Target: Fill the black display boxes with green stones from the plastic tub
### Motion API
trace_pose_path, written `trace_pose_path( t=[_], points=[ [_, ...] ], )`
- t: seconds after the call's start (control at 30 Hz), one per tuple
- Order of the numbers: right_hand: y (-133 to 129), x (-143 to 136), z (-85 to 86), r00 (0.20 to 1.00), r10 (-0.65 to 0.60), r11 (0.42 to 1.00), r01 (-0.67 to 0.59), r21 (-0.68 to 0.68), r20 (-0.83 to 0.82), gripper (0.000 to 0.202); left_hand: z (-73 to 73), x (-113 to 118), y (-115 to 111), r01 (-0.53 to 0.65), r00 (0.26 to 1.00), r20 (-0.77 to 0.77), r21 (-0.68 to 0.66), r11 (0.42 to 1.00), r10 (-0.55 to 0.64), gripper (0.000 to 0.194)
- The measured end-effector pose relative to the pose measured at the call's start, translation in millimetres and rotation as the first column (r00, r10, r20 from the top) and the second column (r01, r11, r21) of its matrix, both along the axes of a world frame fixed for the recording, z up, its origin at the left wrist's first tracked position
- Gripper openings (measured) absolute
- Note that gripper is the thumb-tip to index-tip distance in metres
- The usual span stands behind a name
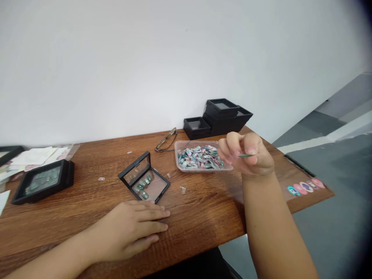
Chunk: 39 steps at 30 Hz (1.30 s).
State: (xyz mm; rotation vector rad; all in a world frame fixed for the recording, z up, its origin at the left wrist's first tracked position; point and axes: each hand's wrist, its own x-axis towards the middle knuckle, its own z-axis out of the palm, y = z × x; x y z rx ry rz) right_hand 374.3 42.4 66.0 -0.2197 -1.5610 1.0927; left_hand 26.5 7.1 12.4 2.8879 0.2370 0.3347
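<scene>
Raised over the table's right side, my right hand [246,154] pinches a thin green press-on nail [245,155], seen edge-on, between thumb and fingers. Just behind it stands a clear plastic tub [180,167] full of loose press-on nails [200,157] in green, pink and clear tones. My left hand [136,228] lies flat on the wood, fingers stretched out, close to the near edge of an opened black display case [162,193]. Several green press-on nails [143,186] sit in the left part of that case, and its framed lid tilts up.
Black cases [222,116] are stacked against the wall, with folded eyeglasses [166,140] beside them. A closed case [43,180] and papers [35,157] lie at left. Small clear pieces [183,190] dot the table [95,217]. Round stickers [305,187] mark its right corner.
</scene>
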Motion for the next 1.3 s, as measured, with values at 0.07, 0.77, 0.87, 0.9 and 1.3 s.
trace_pose_path(
  t=[0.07, 0.77, 0.87, 0.9, 1.3],
  points=[
    [0.4, 1.4, -1.0, 1.000, -0.018, 1.000, 0.018, -0.005, 0.004, 0.009, -0.1, 0.1, 0.1, -0.003, 1.000, -0.003, 0.000, 1.000, 0.003, 0.031],
    [-3.2, -1.4, 0.2, 1.000, -0.018, 0.999, 0.017, -0.038, -0.021, 0.009, -0.5, 0.7, -0.7, -0.005, 1.000, 0.015, -0.005, 1.000, 0.005, 0.030],
    [-3.6, -1.9, 0.8, 1.000, -0.026, 0.999, 0.025, -0.044, -0.016, 0.011, -1.1, 0.3, -0.9, -0.002, 1.000, 0.013, -0.013, 1.000, 0.002, 0.030],
    [-3.7, -2.0, 0.9, 0.999, -0.031, 0.999, 0.030, -0.044, -0.013, 0.012, -1.3, 0.2, -0.9, -0.002, 1.000, 0.016, -0.014, 1.000, 0.003, 0.030],
    [-4.7, -3.4, 1.0, 0.997, -0.083, 0.995, 0.083, -0.059, 0.003, 0.017, -0.9, 0.8, -0.7, -0.003, 1.000, 0.019, -0.041, 0.999, 0.004, 0.030]
  ],
)
